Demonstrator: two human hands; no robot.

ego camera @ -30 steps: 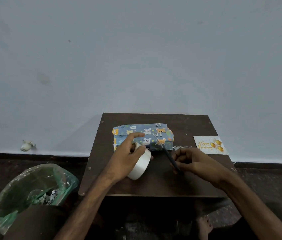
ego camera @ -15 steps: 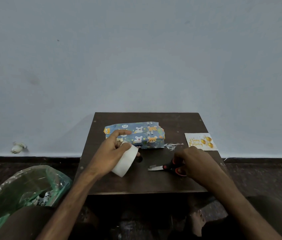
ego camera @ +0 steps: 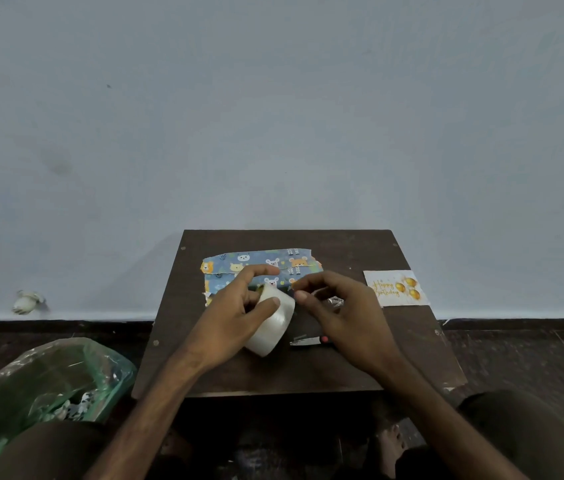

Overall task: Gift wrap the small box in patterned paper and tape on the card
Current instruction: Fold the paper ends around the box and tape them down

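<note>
A plain grey-blue wall (ego camera: 273,116) filled the upper half of the view. Below it stood a small dark wooden table (ego camera: 360,368), seen from above by a seated person. On the floor to the left of the table sat a bin lined with a green plastic bag (ego camera: 48,382) holding paper scraps.

The small box (ego camera: 256,259), covered in blue paper printed with cartoon animals, lay at the back centre of the table. Just in front of it, the left hand (ego camera: 235,317) gripped a roll of clear tape (ego camera: 273,327), with the fingers over the top and the thumb on the roll's face. The right hand (ego camera: 346,313) hovered beside the roll with its fingers curled and its thumb and forefinger close together; whether they pinched anything could not be told.

A white birthday card (ego camera: 394,288) with gold balloons lay at the table's right edge, apart from the box. Scissors (ego camera: 308,340) lay on the table, partly hidden under the right hand.
</note>
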